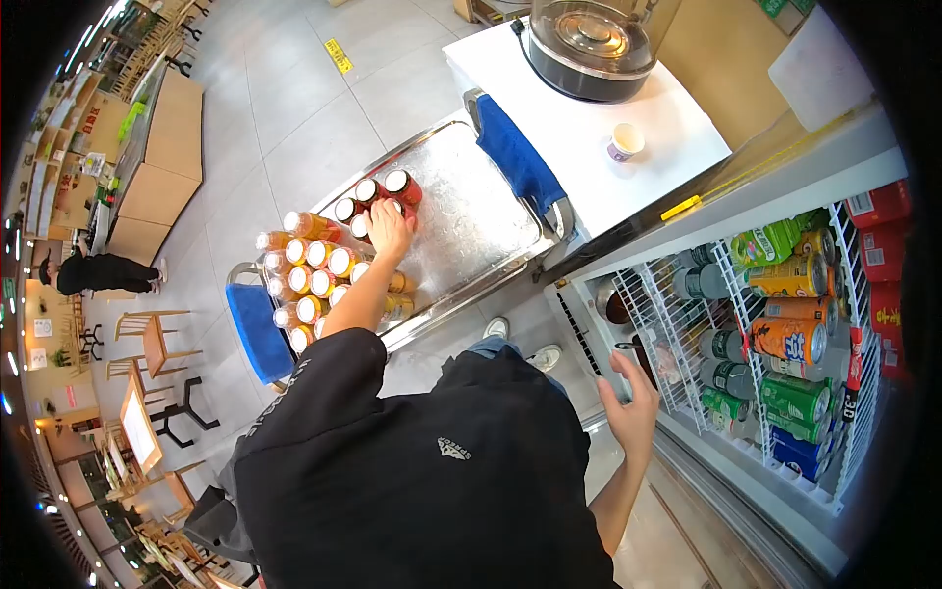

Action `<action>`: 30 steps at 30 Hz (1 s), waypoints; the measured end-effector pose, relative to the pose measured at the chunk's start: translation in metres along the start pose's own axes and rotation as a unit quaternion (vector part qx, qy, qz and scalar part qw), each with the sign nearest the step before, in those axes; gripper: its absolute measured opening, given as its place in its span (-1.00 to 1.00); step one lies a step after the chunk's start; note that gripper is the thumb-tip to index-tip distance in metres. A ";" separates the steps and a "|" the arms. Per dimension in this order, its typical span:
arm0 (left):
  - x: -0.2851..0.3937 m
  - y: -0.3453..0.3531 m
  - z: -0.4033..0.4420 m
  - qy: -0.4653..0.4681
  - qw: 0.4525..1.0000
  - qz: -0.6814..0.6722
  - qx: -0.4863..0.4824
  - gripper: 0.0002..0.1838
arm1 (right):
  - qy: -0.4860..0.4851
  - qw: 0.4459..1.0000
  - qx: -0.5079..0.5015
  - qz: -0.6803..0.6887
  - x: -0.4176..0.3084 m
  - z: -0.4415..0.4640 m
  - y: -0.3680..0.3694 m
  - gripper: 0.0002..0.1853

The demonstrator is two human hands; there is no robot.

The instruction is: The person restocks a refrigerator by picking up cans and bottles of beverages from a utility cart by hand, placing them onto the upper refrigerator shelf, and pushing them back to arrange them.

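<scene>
My left hand (pixel 391 234) reaches over a metal tray cart (pixel 471 196), its fingers bent round the top of a red can (pixel 393 207). More red cans (pixel 403 186) with pale tops stand beside it. Closer to the cart's left end are several bottles (pixel 319 254) of orange drink with white caps, some partly hidden by my forearm. On the other side, my right hand (pixel 630 404) is raised in the air with thumb and fingers apart, holding nothing. Beyond it is the open drinks fridge, with cans and bottles on its white wire shelves (pixel 731 324).
A white counter (pixel 589 147) behind the cart holds a round covered appliance (pixel 592 49) and a paper cup (pixel 626 142). Blue cloths (pixel 517 147) hang at the cart's ends. A person in black (pixel 103 270) is at far left, near wooden chairs (pixel 154 339) and tables.
</scene>
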State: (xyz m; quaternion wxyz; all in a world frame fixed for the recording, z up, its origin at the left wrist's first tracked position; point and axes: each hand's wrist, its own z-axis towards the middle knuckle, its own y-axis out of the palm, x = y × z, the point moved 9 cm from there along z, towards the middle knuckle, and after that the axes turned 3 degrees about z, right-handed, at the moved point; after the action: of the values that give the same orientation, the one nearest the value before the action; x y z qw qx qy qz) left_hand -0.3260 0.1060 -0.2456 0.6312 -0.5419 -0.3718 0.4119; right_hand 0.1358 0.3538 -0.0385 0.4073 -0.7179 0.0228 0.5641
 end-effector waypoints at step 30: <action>0.200 -0.103 0.077 0.275 0.909 -0.307 -0.051 -0.18 | -0.223 0.858 0.462 0.025 -0.103 -0.044 -0.215 0.03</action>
State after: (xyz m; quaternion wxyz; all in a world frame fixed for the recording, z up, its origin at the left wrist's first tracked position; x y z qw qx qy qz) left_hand -0.3078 0.3123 -0.1288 0.7751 -0.5245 -0.3519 0.0124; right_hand 0.2388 0.4268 0.1684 0.6719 -0.3013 0.2070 0.6441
